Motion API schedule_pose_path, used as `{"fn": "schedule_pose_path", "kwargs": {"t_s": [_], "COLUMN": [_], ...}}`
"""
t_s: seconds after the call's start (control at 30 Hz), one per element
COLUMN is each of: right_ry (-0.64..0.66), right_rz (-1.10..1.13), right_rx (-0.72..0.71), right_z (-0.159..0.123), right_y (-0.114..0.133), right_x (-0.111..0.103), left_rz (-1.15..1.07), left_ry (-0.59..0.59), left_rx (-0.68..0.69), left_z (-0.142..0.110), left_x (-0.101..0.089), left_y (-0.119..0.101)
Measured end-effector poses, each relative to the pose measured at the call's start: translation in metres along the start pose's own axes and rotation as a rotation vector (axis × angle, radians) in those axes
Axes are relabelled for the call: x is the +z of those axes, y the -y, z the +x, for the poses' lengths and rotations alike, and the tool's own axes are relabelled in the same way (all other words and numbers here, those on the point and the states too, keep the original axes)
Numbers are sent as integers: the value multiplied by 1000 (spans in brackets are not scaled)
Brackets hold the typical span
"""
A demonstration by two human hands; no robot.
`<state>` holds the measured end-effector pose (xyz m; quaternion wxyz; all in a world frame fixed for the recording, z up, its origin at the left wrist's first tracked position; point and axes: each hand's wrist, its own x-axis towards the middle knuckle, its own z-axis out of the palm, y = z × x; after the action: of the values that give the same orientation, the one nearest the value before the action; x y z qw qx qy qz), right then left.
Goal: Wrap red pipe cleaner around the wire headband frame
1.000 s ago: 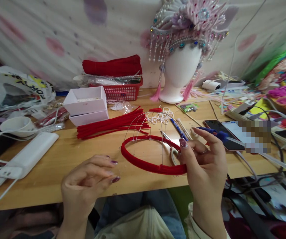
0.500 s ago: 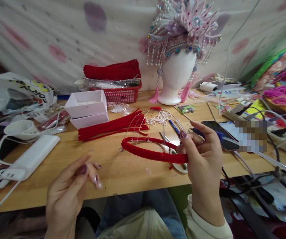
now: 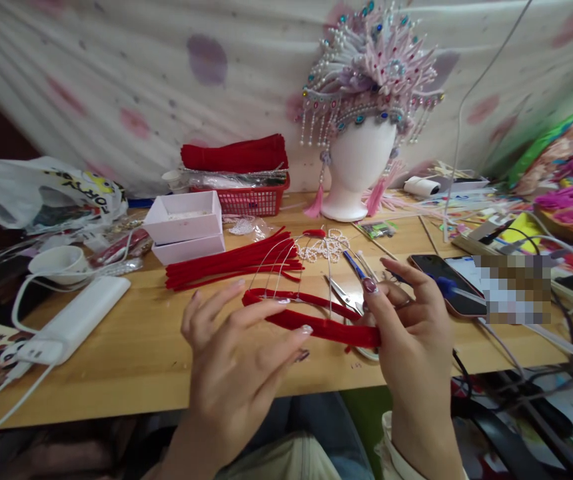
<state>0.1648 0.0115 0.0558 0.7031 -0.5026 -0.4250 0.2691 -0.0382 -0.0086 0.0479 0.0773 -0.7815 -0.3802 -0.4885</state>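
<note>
Nearest the camera, the left hand (image 3: 239,360) is raised with its fingers (image 3: 286,335) spread and loose, the tips reaching toward the near side of the red hoop (image 3: 316,325) and gripping nothing; beside it the right hand (image 3: 411,333) pinches the hoop's right end between thumb and fingertips, the other fingers fanned upward; the hoop is a ring wrapped in red fuzzy pipe-cleaner, held just above the table (image 3: 131,347) near its front edge, with thin bare wire arches (image 3: 286,257) rising from its far side; it looks very light, and I judge the wrapped band springy rather than rigid, the fuzz giving a sure, non-slip grip, while the fine arches would bend out of shape if squeezed; so the padded ring is the place to take hold, at opposite sides, clear of the wires; just behind the hoop lie scissors (image 3: 344,295) and a sheaf of red pipe cleaners (image 3: 231,260), with a phone (image 3: 446,283) to the right; farther back stand pink boxes (image 3: 184,227), a red basket (image 3: 249,197) and a white mannequin head (image 3: 361,167) bearing a beaded headdress (image 3: 371,67).
</note>
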Motion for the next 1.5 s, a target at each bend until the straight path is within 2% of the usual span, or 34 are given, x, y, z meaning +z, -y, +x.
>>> {"fn": "schedule_pose_path", "kwargs": {"t_s": [0.13,0.3,0.53,0.6,0.67,0.77,0.83,0.93,1.0,1.1,1.3,1.5], "right_ry": [34,91,188,182,183,332,442,469,483,502,528,594], "right_rz": [-11,6,-63,-177,-290,-429,-557,-648,-674,-696,-614,-537], "right_rx": [3,48,18,-86,-304,-663,-801,-892,-914,-929,-855,-841], "right_z": [-5,-9,-11,-14,-17,-21,-21,-18,-15,-14,-14,-10], "right_y": [4,10,5,4,5,11,17,23,24,23,24,23], "right_x": [-6,-12,-11,-15,-21,-29,-30,-26,-23,-23,-25,-24], "left_rz": [-32,-26,-41,-61,-92,-122,-128,-135,-135,-145,-280,-357], "left_ry": [11,-4,61,75,68,64,71,100,125,98,47,96], "left_rx": [52,110,102,92,78,77,90,102,111,88,-37,-47], "left_z": [5,9,14,16,18,19,19,20,20,19,14,17], "left_x": [8,-1,-6,-5,-4,-4,-4,-6,-7,-6,-2,-4], "left_y": [0,3,8,9,10,10,10,10,11,11,10,5]}}
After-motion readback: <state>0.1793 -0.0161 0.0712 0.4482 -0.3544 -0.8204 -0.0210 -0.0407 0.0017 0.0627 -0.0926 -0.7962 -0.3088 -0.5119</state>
